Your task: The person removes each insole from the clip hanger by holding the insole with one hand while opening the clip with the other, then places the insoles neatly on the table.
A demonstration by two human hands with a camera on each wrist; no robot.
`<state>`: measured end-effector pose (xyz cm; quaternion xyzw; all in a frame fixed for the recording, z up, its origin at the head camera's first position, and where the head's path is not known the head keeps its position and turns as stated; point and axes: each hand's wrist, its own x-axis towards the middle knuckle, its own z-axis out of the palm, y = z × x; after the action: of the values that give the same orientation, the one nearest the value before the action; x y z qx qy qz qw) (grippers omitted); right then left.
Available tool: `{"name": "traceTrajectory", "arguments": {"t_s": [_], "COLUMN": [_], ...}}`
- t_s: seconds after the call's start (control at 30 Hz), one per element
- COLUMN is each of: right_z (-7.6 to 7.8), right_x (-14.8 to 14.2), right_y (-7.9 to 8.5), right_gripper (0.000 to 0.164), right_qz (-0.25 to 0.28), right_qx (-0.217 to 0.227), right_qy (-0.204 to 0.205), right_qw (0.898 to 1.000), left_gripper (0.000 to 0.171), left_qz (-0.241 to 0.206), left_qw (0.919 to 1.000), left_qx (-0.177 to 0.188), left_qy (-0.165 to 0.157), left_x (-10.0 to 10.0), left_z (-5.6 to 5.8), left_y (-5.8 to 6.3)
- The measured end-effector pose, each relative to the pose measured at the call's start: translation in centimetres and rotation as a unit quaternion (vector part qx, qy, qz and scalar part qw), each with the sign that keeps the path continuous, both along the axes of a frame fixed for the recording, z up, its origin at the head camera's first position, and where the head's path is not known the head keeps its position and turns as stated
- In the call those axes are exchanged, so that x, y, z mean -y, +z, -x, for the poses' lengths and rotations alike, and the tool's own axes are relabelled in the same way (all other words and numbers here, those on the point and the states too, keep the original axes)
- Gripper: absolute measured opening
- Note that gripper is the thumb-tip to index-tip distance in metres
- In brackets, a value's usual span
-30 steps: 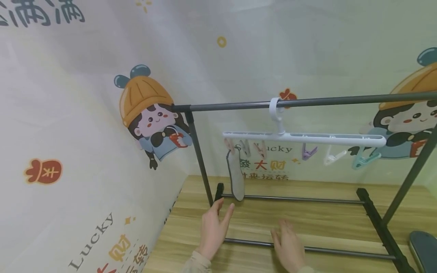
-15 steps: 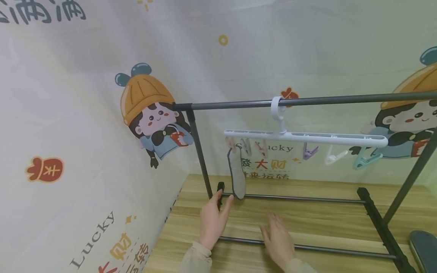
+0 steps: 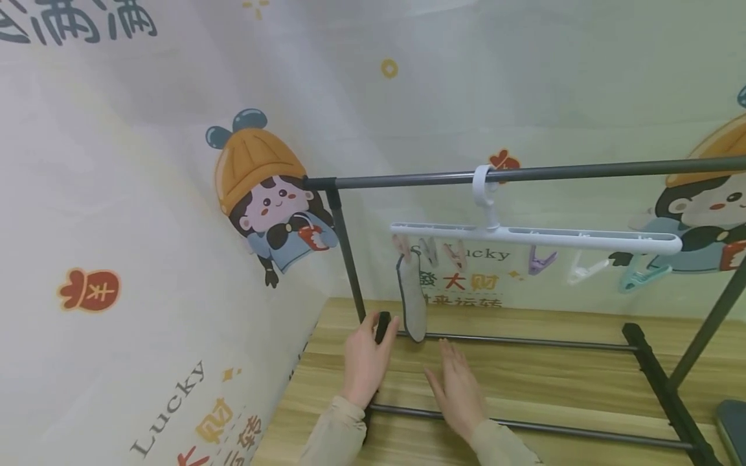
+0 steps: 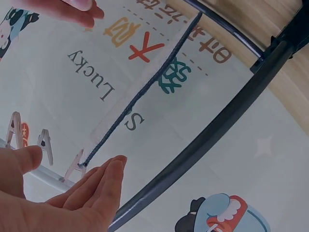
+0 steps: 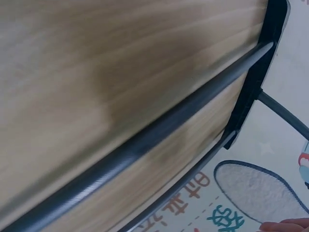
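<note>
A grey insole with a dark edge (image 3: 414, 301) hangs upright from a pink clip (image 3: 401, 245) at the left end of a white hanger (image 3: 536, 237). My left hand (image 3: 366, 362) is below and left of it, thumb and fingers apart, in front of the rack's left foot; nothing is in its grasp. My right hand (image 3: 459, 393) reaches up from the lower right with straight fingers, holding nothing, its fingertips below the insole. In the left wrist view the insole is edge-on beyond my left hand (image 4: 91, 193). Whose fingertips (image 5: 286, 226) show in the right wrist view, I cannot tell.
The hanger hooks over a dark rack's top bar (image 3: 408, 180). Other clips hang along it, including a purple clip (image 3: 542, 260) and a teal clip (image 3: 643, 274). Low rack bars (image 3: 600, 435) cross the wooden table (image 3: 542, 375). Another dark insole-like piece (image 3: 733, 427) lies at right.
My right hand has moved left and up towards the insole. My left hand has risen slightly beside the rack's left foot. The insole still hangs from the clip, and the view has shifted slightly.
</note>
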<state>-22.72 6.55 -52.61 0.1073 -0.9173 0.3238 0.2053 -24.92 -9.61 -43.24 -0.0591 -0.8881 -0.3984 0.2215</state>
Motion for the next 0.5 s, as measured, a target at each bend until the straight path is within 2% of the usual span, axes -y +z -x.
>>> {"name": "traceTrajectory", "arguments": {"t_s": [0.3, 0.5], "right_z": [2.0, 3.6], "right_x": [1.3, 2.1], "right_y": [1.5, 2.9], "right_gripper": [0.067, 0.070], "right_qz": [-0.010, -0.030], "right_qx": [-0.014, -0.053], "right_qy": [0.010, 0.014], "right_qw": [1.000, 0.998], "left_gripper": [0.060, 0.058], "left_qz": [-0.010, -0.017], "left_qw": [0.9999, 0.9998], "left_qx": [-0.001, -0.012], "left_qy": [-0.001, -0.008], "left_x": [-0.6, -0.5], "left_z": [0.9, 1.5], "left_y": [1.6, 2.2]}}
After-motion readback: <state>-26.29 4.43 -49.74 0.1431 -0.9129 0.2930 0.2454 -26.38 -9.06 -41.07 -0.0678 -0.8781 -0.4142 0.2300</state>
